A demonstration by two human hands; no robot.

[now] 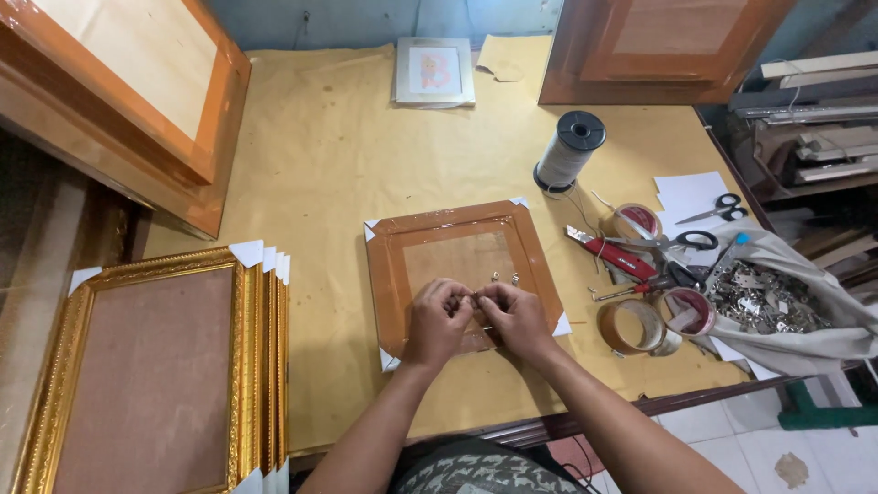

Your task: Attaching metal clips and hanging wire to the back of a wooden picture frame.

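Both forearms enter from the 6 o'clock edge bare to the wrist, with no sleeve, glove, watch or bracelet visible on either. The left hand (437,320) and right hand (518,317) carry no ring that can be made out at this resolution, and the fingers (457,295) are uncovered. At the 6 o'clock margin between the arms a garment (480,471) shows, dark grey-green with a pale, mottled, camouflage-like pattern; its cut cannot be told from the small part in view.
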